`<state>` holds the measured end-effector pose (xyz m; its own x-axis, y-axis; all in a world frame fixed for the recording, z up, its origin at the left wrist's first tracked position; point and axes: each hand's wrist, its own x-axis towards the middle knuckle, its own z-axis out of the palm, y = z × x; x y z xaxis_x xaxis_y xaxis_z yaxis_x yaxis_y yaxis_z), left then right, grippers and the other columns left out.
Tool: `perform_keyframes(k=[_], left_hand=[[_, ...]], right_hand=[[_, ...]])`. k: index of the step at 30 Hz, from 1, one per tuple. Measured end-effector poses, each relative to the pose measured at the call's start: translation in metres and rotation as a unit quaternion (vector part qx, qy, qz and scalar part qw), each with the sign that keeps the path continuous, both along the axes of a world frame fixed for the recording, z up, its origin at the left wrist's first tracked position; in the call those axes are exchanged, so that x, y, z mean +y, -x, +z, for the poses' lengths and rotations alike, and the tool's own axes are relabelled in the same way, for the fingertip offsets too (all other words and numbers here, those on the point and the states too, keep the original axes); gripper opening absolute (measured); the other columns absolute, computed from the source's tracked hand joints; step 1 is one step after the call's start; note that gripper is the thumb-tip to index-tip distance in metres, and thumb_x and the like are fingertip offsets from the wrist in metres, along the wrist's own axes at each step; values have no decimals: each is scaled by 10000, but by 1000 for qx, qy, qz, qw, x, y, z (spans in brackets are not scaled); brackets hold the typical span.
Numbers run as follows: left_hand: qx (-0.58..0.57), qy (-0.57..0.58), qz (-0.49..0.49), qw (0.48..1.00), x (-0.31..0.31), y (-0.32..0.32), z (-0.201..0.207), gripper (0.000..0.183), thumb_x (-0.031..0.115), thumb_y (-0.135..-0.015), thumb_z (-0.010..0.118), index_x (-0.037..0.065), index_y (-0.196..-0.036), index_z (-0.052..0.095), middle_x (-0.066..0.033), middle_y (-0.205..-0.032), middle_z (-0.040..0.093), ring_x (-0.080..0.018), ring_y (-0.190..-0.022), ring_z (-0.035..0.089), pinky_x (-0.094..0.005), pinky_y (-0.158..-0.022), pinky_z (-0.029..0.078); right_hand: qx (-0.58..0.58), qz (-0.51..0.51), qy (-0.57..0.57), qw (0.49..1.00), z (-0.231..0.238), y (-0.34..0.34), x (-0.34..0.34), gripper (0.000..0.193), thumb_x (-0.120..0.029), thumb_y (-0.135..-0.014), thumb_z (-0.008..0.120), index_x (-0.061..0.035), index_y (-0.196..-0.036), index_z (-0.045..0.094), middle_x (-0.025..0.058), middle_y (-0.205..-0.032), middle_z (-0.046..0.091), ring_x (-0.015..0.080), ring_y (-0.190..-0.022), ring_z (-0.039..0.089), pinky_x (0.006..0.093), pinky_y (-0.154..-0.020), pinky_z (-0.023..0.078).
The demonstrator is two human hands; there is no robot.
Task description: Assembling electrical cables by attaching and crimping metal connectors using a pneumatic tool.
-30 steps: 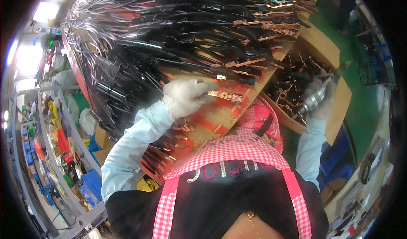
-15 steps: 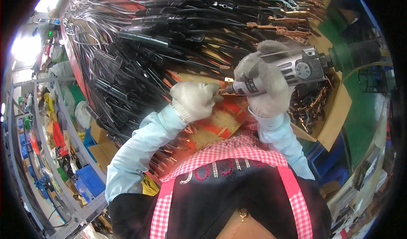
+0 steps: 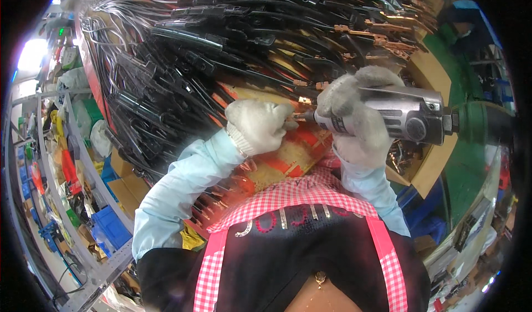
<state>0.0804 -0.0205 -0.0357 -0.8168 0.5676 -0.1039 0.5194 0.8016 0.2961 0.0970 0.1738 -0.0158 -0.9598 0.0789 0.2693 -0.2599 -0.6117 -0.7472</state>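
Note:
My right hand (image 3: 359, 115), in a pale knitted glove, is wrapped round the front of a silver-grey power tool (image 3: 407, 112). The tool lies nearly level, its thin tip toward the left. Facing that tip, my left hand (image 3: 256, 125), gloved too, is closed in a pinch at the fingertips. What it pinches is too small and covered to make out. Just beyond both hands lies a dense heap of black cable assemblies (image 3: 194, 38), several with copper-coloured metal ends (image 3: 382, 38) pointing right. The worn red and yellow tabletop (image 3: 293, 151) shows beneath my hands.
An open cardboard box (image 3: 440, 162) holding copper-coloured parts stands at the right, below the tool. More thin copper ends lie at the near left of the table. Grey metal shelving (image 3: 77, 140) with blue bins (image 3: 113, 226) runs along the left. Green floor (image 3: 468, 157) shows at the right.
My right hand and the tool have shifted a little right and down, and the tool's body has turned slightly. My left hand stays in nearly the same place, still pinching.

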Motion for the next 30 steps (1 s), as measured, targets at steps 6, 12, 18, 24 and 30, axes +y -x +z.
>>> perform_keyframes(k=[6, 12, 18, 24, 30], left_hand=[[-2, 4, 1, 1000, 1, 0, 2, 201, 307, -761, 723, 162, -899, 705, -103, -700, 683, -319, -656, 686, -447, -561, 519], [-9, -20, 0, 1000, -1, -3, -3, 184, 299, -783, 681, 142, -879, 662, -108, -722, 688, -331, -690, 698, -470, -584, 530], [-8, -24, 11, 1000, -1, -5, -2, 183, 289, -784, 673, 141, -890, 664, -118, -721, 683, -341, -690, 695, -478, -586, 530], [-14, -31, 7, 999, -1, -2, -4, 177, 286, -787, 666, 135, -880, 669, -125, -712, 680, -347, -688, 693, -488, -586, 528], [-9, -24, 5, 1000, -1, -3, 0, 166, 274, -783, 665, 137, -878, 669, -124, -689, 673, -345, -674, 691, -486, -578, 524]], right_hand=[[7, 26, -20, 999, 8, 1, -1, 435, -61, -865, 687, -34, -1248, 483, 149, -931, 635, 233, -790, 642, 373, -707, 552], [31, 26, -110, 993, 18, -1, -9, 363, -171, -873, 682, -85, -1148, 462, 128, -825, 569, 252, -721, 571, 405, -666, 506], [20, 23, -154, 988, 17, -9, -8, 382, -183, -880, 673, -81, -1175, 452, 148, -928, 586, 265, -804, 591, 418, -741, 524], [23, 22, -139, 990, 14, -8, -9, 405, -189, -888, 672, -71, -1212, 459, 156, -936, 596, 264, -807, 597, 407, -722, 526], [26, 8, -122, 992, 14, -12, -12, 418, -190, -895, 673, -64, -1239, 471, 157, -903, 604, 259, -781, 597, 389, -673, 523]])
